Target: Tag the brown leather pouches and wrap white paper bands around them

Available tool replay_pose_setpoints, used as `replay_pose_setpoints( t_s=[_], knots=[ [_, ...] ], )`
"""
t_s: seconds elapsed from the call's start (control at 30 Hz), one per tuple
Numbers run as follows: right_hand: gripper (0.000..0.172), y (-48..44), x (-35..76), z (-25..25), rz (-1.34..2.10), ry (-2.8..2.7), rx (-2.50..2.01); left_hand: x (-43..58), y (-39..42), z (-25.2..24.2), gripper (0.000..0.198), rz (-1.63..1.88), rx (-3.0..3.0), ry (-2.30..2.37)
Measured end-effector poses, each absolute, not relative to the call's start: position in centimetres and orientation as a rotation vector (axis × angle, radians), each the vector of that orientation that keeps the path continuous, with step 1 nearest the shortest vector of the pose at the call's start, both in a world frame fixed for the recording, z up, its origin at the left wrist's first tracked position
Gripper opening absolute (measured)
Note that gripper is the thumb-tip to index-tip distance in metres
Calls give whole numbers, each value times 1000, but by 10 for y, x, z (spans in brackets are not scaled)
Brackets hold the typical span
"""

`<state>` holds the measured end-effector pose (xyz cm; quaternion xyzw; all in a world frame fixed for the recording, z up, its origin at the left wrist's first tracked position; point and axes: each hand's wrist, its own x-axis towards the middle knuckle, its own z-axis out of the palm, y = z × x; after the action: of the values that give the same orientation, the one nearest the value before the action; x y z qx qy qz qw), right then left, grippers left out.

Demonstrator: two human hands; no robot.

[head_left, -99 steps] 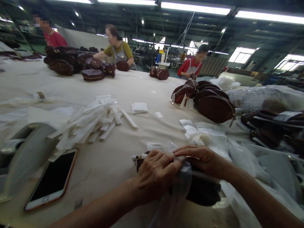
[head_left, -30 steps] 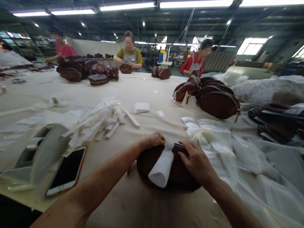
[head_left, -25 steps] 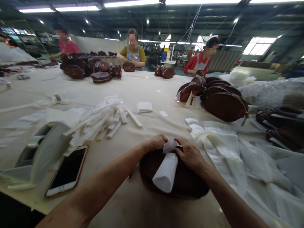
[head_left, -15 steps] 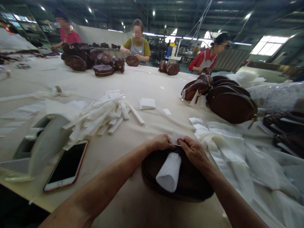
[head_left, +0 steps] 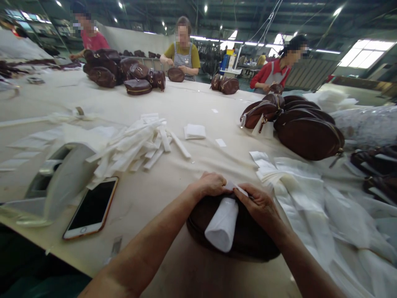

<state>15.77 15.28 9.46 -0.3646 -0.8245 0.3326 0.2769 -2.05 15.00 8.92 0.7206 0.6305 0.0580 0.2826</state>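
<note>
A dark brown leather bag (head_left: 248, 236) lies flat on the table just in front of me. A white wrapped piece (head_left: 221, 225) rests on top of it, running toward me. My left hand (head_left: 211, 185) and my right hand (head_left: 260, 205) meet at the bag's far edge. Both have their fingers pinched together on the white wrapping's far end, where a small white flap shows between them.
A smartphone (head_left: 91, 209) and a grey tape dispenser (head_left: 58, 182) lie at my left. White strips (head_left: 139, 142) are heaped ahead, white sheets (head_left: 297, 186) at my right. Several brown bags (head_left: 310, 134) are piled right. Three people work at the table's far side.
The bag, earlier under both hands in clear film, now lies flat with the white wrap on top. My hands closed together at its far edge and pinch there; the view tilted down slightly.
</note>
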Motion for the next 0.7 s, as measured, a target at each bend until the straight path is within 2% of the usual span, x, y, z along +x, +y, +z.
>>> replay_pose_setpoints(
  t_s=[0.1, 0.4, 0.5, 0.6, 0.7],
  knots=[
    [20, 150, 158, 91, 837, -2240, -933, -22, 149, 91, 16, 103, 1977, 1676],
    [19, 147, 159, 89, 733, -2296, -882, -26, 118, 104, 24, 211, 2083, 1740],
    [19, 148, 159, 88, 738, -2285, -870, -28, 81, 112, 30, 448, 2141, 1767],
    [20, 149, 160, 87, 746, -2282, -879, -30, 43, 115, 32, 842, 2206, 1421],
    [20, 149, 160, 86, 750, -2282, -885, -25, 24, 114, 35, 1012, 2166, 1221]
  ],
)
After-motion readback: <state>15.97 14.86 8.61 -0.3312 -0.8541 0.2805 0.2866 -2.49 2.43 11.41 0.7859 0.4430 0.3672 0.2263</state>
